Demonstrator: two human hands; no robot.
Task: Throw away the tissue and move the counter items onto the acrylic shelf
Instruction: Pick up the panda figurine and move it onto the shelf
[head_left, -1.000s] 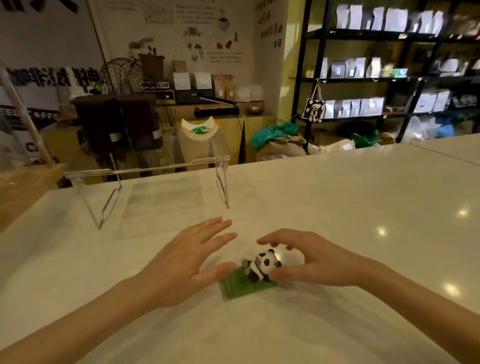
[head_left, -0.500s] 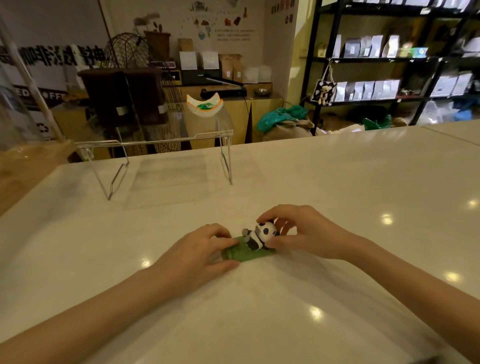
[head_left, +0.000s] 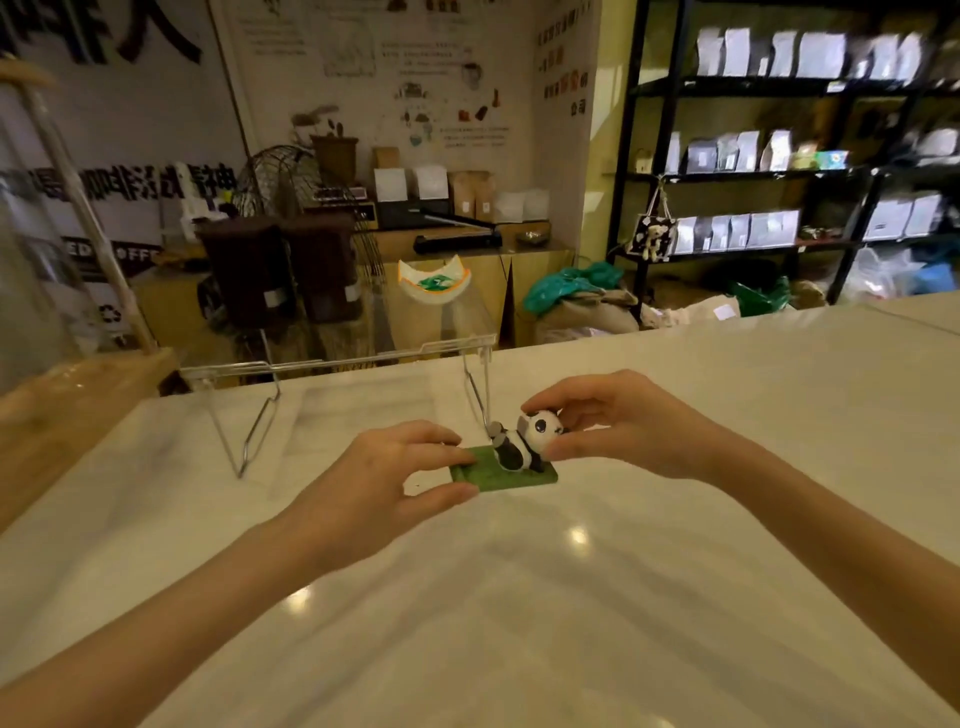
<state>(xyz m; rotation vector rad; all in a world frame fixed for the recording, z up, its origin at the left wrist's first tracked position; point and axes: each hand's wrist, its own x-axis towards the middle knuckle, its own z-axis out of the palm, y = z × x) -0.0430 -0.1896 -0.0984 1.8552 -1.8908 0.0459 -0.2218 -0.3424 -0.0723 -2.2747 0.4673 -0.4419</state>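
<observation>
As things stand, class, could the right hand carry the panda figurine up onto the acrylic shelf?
Probably yes. The right hand already pinches the panda figurine, and the acrylic shelf stands just beyond, its top bare.

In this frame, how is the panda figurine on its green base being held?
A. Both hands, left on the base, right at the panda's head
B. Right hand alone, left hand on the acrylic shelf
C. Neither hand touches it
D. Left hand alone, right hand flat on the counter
A: the left hand pinches the green base's near-left edge while the right hand closes around the head of the panda figurine.
</observation>
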